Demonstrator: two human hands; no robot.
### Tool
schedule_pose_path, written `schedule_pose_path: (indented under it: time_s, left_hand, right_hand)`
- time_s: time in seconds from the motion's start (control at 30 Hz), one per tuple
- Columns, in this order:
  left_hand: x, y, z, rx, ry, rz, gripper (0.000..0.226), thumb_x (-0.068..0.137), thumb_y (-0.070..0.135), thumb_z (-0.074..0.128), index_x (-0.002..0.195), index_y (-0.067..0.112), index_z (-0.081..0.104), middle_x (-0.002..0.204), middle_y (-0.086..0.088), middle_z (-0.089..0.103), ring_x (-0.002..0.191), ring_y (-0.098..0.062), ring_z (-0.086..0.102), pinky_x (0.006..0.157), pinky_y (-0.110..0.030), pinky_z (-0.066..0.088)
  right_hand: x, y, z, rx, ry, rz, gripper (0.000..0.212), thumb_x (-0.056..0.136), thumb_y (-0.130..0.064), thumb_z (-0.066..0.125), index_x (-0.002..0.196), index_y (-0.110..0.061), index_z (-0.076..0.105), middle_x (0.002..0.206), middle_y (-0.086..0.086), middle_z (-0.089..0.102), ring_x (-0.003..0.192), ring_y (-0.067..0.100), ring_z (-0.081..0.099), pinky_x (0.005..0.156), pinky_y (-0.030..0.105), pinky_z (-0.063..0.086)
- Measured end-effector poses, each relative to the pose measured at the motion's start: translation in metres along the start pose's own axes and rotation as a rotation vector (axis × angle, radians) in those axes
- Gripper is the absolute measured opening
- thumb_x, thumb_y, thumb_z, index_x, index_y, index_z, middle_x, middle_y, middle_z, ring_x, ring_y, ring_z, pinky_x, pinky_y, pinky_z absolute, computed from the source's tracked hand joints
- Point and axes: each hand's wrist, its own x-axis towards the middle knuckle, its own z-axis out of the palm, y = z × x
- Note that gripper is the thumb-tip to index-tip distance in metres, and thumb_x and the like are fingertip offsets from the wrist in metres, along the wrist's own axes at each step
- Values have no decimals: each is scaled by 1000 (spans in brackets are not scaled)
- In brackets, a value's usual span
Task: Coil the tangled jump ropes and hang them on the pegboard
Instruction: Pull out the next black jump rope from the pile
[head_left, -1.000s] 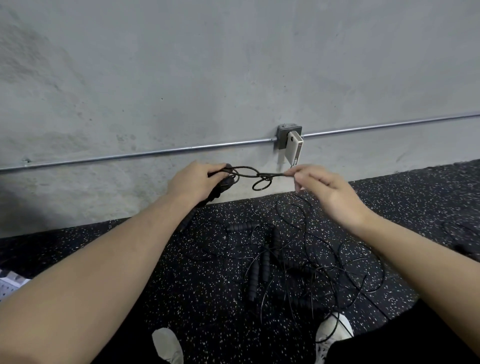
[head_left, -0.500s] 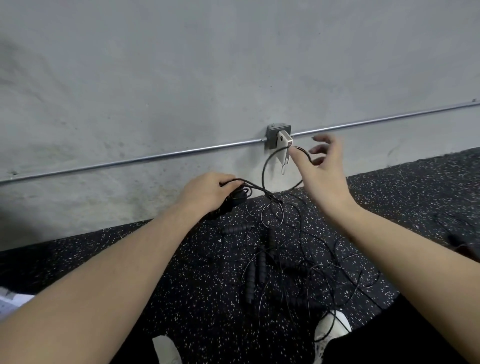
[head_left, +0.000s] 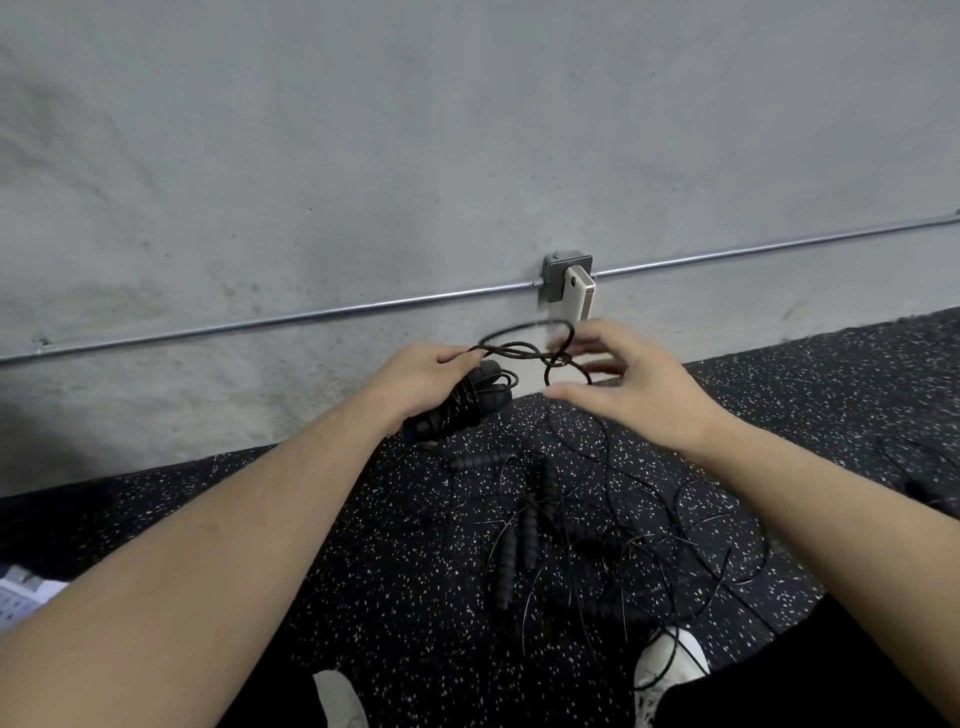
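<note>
Where the wall (head_left: 363, 156) meets the floor (head_left: 363, 597), a tangle of ropes (head_left: 571, 530) is spread between two shoes (head_left: 670, 670). One rope's handles (head_left: 462, 402) are gripped in the left hand (head_left: 423, 382), its cord (head_left: 519, 349) looping toward the right hand (head_left: 634, 389). That hand's fingers are spread and blurred; whether the cord is touched cannot be told.

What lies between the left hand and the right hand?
In the head view, looped black cord spans from the left hand toward the right hand.
</note>
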Motion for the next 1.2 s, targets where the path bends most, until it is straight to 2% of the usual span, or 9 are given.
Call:
schedule_pose_path:
  time_s: [0.1, 0.2, 0.3, 0.43, 0.57, 0.7, 0.9, 1.03, 1.2]
  left_hand:
    - [-4, 0, -4, -18, -30, 0, 29, 102, 51, 53, 120, 41, 72, 108, 12, 69, 90, -16, 62, 84, -32, 51]
    - [-7, 0, -1, 8, -63, 29, 29, 100, 55, 55, 121, 44, 71, 108, 9, 73, 90, -14, 67, 87, -32, 56]
    - [-9, 0, 4, 212, -110, 94, 56, 96, 61, 56, 148, 57, 36, 111, 5, 71, 90, -13, 68, 89, -31, 54]
    - [-16, 6, 11, 331, -190, 195, 71, 97, 63, 53, 152, 64, 7, 111, 9, 68, 91, -11, 68, 87, -35, 57]
    - [-25, 13, 9, 407, -93, 340, 58, 98, 63, 49, 149, 54, 24, 123, 9, 66, 102, -13, 62, 82, -30, 48]
    - [-33, 23, 9, 311, -44, 409, 35, 98, 59, 50, 130, 46, 44, 114, 13, 62, 95, -10, 62, 80, -31, 46]
    - [-38, 26, 17, 213, -94, 511, 40, 103, 53, 39, 122, 29, 64, 112, 14, 70, 99, -7, 64, 86, -29, 49]
    - [-30, 12, 18, 165, -163, 466, 30, 104, 51, 35, 107, 43, 64, 99, 15, 70, 95, -2, 63, 86, -26, 49]
    - [-23, 7, 6, 191, -217, 374, 27, 108, 39, 39, 98, 42, 64, 100, 2, 71, 97, -14, 64, 81, -26, 47]
  right_hand:
    - [0, -2, 2, 74, -45, 69, 20, 85, -19, 78, 104, -23, 74, 89, 1, 75, 73, 11, 64, 65, 24, 50]
    - [4, -9, 5, 319, 8, 137, 22, 76, -20, 78, 96, -12, 74, 84, 4, 77, 71, 18, 71, 66, 24, 60]
    - [9, -14, 7, 520, 75, 206, 11, 82, -6, 75, 91, -7, 70, 72, 2, 73, 58, 11, 68, 51, 20, 55]
    - [13, -13, 0, 567, 122, 261, 9, 89, -2, 70, 91, -10, 67, 69, 3, 68, 56, 11, 64, 48, 21, 52]
    - [14, -10, -7, 533, 157, 268, 11, 90, -1, 69, 91, -12, 65, 66, 8, 60, 52, 12, 56, 50, 22, 46]
    - [19, -4, -9, 397, 301, 272, 18, 96, -4, 63, 89, -19, 56, 70, 15, 66, 63, 24, 59, 54, 28, 41]
    - [23, 0, -12, 323, 401, 396, 8, 102, -16, 55, 105, -16, 48, 65, 7, 64, 49, 14, 60, 40, 26, 45]
    - [24, 12, -21, 281, 413, 498, 11, 105, -18, 48, 111, -12, 41, 75, 12, 66, 37, 15, 52, 34, 24, 36]
    - [27, 33, -35, 276, 547, 546, 4, 104, -17, 47, 103, -20, 44, 89, 3, 75, 79, 20, 69, 54, 37, 53]
